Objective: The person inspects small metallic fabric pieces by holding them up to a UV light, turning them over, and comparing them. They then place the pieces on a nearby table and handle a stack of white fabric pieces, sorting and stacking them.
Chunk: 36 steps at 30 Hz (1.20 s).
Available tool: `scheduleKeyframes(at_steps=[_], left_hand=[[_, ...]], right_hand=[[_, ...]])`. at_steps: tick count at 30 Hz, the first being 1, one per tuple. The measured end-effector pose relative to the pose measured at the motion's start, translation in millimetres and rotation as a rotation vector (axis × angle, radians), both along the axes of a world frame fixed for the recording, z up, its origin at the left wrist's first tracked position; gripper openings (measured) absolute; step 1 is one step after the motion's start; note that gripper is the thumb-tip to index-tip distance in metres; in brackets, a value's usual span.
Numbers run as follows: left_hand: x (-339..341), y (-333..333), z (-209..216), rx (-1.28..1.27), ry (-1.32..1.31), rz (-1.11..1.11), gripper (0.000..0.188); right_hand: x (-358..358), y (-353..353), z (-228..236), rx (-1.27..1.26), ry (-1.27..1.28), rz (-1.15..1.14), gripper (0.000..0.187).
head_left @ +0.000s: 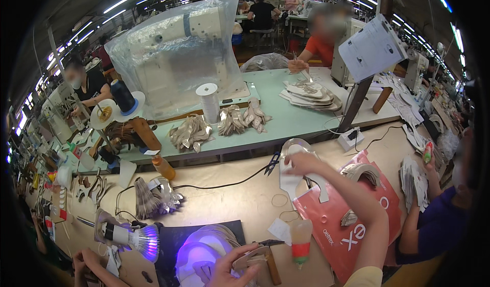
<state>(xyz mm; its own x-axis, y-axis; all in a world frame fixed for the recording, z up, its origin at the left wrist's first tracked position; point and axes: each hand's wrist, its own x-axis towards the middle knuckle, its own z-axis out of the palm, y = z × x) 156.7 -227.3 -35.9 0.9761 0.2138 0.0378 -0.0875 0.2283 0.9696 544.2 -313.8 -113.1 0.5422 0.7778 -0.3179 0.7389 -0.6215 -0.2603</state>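
While the right hand [304, 165] lies over a white horseshoe-shaped piece [291, 185], its fingers meet the curved part, but whether they are clamped on it or merely resting cannot be told from this angle. The piece lies flat on the worktable [235, 195], beside a red plastic sheet [317, 215], with one leg reaching over the sheet's edge. It appears thin and light, probably flexible rather than rigid; its legs are judged liable to bend if lifted alone. The broad curve is the sounder place to take hold, with a leg supported. The left hand [229, 267] has thumb and forefinger brought together about a small beige piece [250, 259], near the violet-lit stack [201, 254]. This second item seems equally light, likely somewhat firm, and best pinched at its edge. Neither item appears fragile; slipperiness cannot be established.
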Motion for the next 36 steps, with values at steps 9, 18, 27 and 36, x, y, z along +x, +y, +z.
scheduleKeyframes(at_steps=[9, 18, 27, 36], left_hand=[[-22.1, 15.1, 26.0, 0.353, -0.106, -0.03, 0.037], [-46.9, 28.0, 23.0, -0.057, 0.053, -0.149, 0.041], [-50.3, 36.0, 24.1, 0.027, -0.02, -0.193, 0.044], [-49.9, 59.3, 38.3, -0.039, 0.104, -0.039, 0.038]], right_hand=[[-80.5, -26.4, -44.1, 0.189, -0.097, -0.225, 0.042], [-100.9, -28.6, -57.1, 0.337, -0.101, -0.444, 0.038], [-138.4, -15.5, -44.4, 0.219, -0.102, -0.438, 0.025], [-128.7, -8.6, -57.7, 0.2, -0.204, -0.335, 0.023]])
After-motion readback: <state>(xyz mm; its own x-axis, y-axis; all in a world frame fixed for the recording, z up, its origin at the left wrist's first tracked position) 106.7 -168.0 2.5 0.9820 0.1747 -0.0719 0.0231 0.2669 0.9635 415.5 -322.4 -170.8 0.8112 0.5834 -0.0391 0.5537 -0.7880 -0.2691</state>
